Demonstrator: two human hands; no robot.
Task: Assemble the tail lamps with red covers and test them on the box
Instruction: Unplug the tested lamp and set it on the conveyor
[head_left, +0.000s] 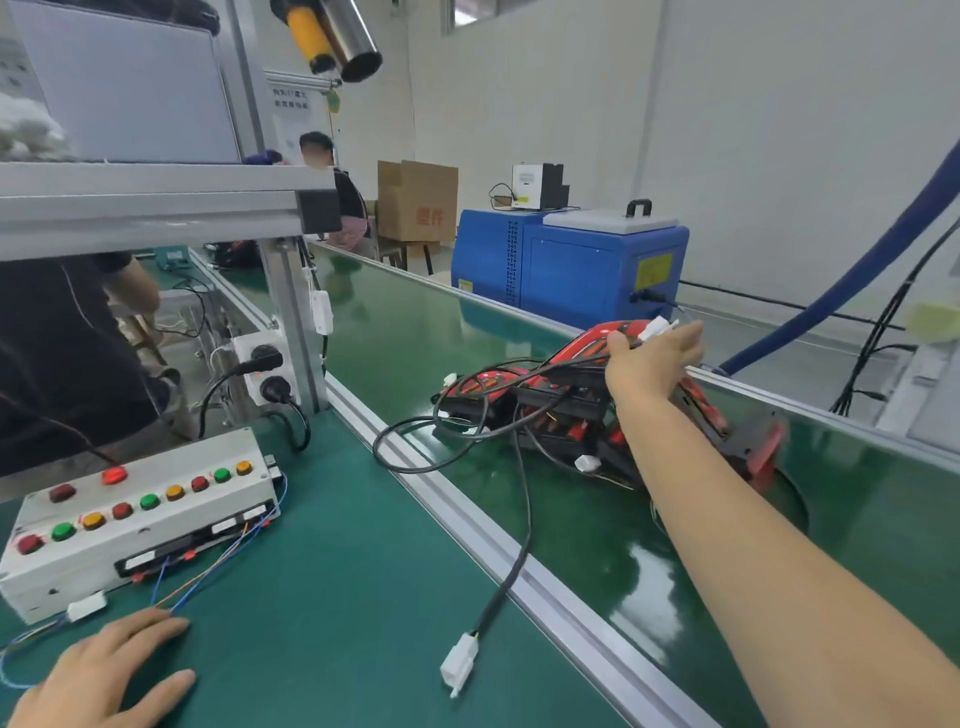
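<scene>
The desk (332, 597) is a flat, matte green mat, edged by a ribbed aluminium rail (467, 499) that parts it from the glossy, darker green conveyor belt (597, 545) on its far side. Beyond the belt stands a boxy blue metal machine (571, 260) with a pale lid. On the desk sits the test box (140, 519), a long off-white case with rows of round red, green and amber buttons and thin blue and orange wires at its front. On the belt lies a heap of tail lamps (524, 400): curved shiny red covers on black housings, tangled with black cables. One cable trails over the rail and ends in a white plastic connector (460, 662) on the desk. The right hand (652, 358) reaches across the heap, its grip closed around the top lamp and its wires. The left hand (104, 675) lies flat on the mat, fingers relaxed and spread, near the box.
</scene>
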